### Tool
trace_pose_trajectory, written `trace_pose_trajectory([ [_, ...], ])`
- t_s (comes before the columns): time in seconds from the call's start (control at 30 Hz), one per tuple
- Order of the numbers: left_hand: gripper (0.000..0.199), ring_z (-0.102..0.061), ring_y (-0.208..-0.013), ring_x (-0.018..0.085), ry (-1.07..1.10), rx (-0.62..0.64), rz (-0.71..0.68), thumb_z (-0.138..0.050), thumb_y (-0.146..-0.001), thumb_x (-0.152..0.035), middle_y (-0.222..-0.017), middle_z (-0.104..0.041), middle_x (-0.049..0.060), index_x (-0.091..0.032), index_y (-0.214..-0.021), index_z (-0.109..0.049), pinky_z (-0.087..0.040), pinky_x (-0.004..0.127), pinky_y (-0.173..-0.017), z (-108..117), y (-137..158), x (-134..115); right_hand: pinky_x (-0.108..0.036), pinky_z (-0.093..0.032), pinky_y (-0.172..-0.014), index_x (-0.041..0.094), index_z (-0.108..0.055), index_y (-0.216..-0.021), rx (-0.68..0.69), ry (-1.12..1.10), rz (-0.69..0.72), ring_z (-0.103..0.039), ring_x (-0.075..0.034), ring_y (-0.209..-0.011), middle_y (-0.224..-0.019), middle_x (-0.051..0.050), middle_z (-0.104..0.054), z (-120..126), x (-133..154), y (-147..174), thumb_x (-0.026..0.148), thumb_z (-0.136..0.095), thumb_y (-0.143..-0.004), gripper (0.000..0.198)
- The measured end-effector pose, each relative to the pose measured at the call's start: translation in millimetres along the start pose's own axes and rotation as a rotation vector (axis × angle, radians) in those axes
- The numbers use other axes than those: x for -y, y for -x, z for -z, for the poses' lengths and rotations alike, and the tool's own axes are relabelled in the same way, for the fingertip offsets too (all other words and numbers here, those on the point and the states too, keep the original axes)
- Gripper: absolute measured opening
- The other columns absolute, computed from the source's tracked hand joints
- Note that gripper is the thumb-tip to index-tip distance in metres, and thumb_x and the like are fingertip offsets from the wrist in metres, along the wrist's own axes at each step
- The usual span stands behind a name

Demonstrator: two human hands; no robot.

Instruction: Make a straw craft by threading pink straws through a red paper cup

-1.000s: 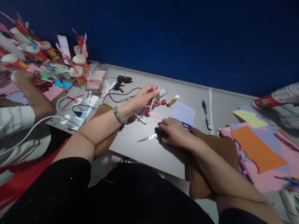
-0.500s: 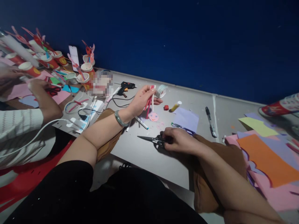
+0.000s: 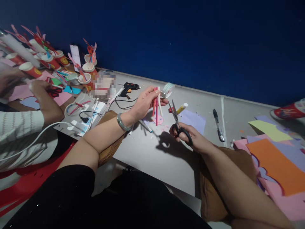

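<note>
My left hand [image 3: 147, 101] pinches several thin sticks [image 3: 156, 108] in red, pink and white, which hang down from the fingers; their exact kind is hard to make out. Just past its fingertips is a roll of tape [image 3: 168, 90], and I cannot tell whether they touch. Black-handled scissors [image 3: 175, 116] are in my right hand [image 3: 187, 135], raised above the table, blades slightly apart and pointing up towards the left hand. Beneath the sticks lies a pink paper face [image 3: 158, 119], partly covered by them.
A yellow glue stick [image 3: 182, 108] lies by lilac paper [image 3: 194, 121]. Further right are a black pen [image 3: 218, 125] and coloured paper sheets [image 3: 274, 162]. A hot glue gun [image 3: 130, 89] with its cord and paper cups [image 3: 88, 67] stand left, where another person's arm [image 3: 49, 98] reaches in.
My right hand has lifted the scissors off the table, turned them upright and opened their blades a little. My left hand keeps the sticks, now fanned slightly apart.
</note>
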State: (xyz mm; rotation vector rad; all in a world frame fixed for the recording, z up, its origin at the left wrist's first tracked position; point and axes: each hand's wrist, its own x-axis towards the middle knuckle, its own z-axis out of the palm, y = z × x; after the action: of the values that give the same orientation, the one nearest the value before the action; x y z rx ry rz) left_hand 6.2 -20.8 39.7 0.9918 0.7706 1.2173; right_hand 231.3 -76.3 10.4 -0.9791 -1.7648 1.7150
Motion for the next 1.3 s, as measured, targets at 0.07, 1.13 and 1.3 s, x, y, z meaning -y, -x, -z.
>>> trace_pose_trajectory([
  [0.07, 0.018, -0.073, -0.086, 0.013, -0.028, 0.016, 0.007, -0.052, -0.099, -0.028, -0.081, -0.064, 0.0, -0.019, -0.087, -0.042, -0.059, 0.028, -0.082, -1.5, 2.8, 1.3, -0.027, -0.037, -0.061, 0.019, -0.056, -0.079, -0.013, 0.029, -0.015, -0.047, -0.013, -0.062, -0.071, 0.0, -0.053, -0.9, -2.9, -0.3, 0.078, -0.066, -0.079, 0.059],
  [1.13, 0.028, -0.071, -0.078, 0.013, -0.174, 0.221, -0.074, -0.064, -0.094, -0.044, -0.079, -0.07, 0.003, -0.017, -0.097, -0.06, -0.059, 0.026, -0.077, -6.5, 19.4, 7.9, -0.025, -0.026, -0.048, 0.021, -0.048, -0.069, -0.084, -0.18, -0.01, -0.038, -0.011, -0.057, -0.066, 0.0, -0.048, -14.7, 2.6, 2.1, 0.083, -0.069, -0.07, 0.066],
  [1.3, 0.032, -0.071, -0.078, 0.013, -0.162, 0.217, -0.078, -0.066, -0.092, -0.048, -0.081, -0.07, 0.003, -0.017, -0.096, -0.06, -0.059, 0.026, -0.077, -6.5, 19.4, 8.3, -0.025, -0.026, -0.048, 0.02, -0.048, -0.067, -0.104, -0.191, -0.017, -0.037, -0.011, -0.056, -0.065, 0.0, -0.047, -14.5, 1.5, 2.6, 0.082, -0.071, -0.07, 0.065],
])
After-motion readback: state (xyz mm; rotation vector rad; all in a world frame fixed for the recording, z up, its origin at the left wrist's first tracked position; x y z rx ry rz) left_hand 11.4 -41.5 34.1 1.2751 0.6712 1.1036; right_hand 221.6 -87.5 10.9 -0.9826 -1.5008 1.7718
